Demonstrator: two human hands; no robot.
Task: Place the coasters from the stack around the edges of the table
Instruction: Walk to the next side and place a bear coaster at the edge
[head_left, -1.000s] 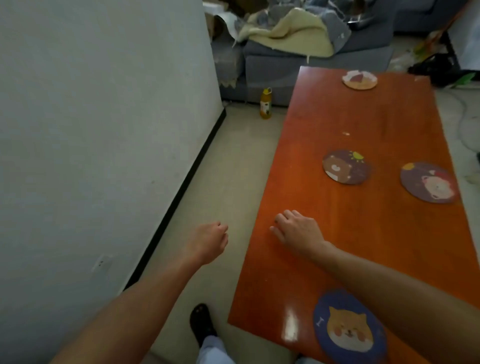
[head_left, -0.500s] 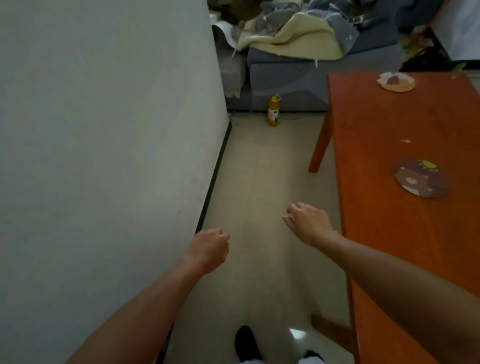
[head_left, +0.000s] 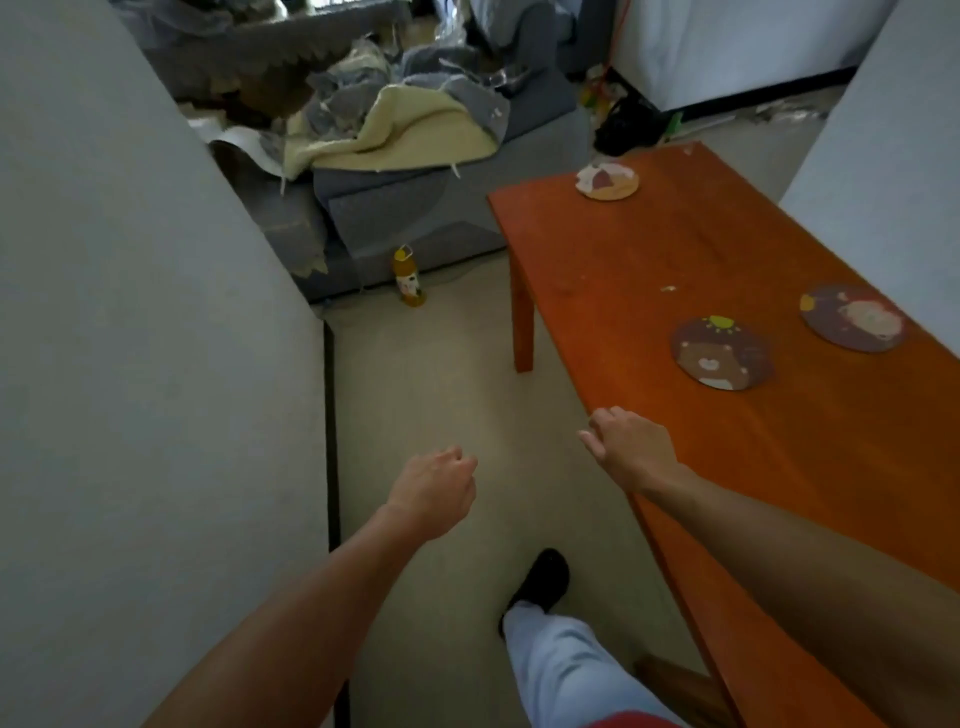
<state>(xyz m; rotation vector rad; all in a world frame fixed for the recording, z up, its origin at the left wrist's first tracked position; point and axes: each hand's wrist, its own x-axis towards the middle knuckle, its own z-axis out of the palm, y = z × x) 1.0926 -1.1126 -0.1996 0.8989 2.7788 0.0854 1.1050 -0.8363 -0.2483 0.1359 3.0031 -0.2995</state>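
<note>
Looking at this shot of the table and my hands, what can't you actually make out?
Head view only:
- Table: near end and right side cut off by the frame edge and right forearm.
- Left hand: fist curled, palm hidden.
- Far coaster: design too small and blurred.
- Bottle: label unreadable.

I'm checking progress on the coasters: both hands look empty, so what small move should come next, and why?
Probably reach the right hand, empty at the table edge, to the bear coaster and slide it outward. It lies inboard, while the pale coaster and the dark coaster sit nearer edges.
</note>
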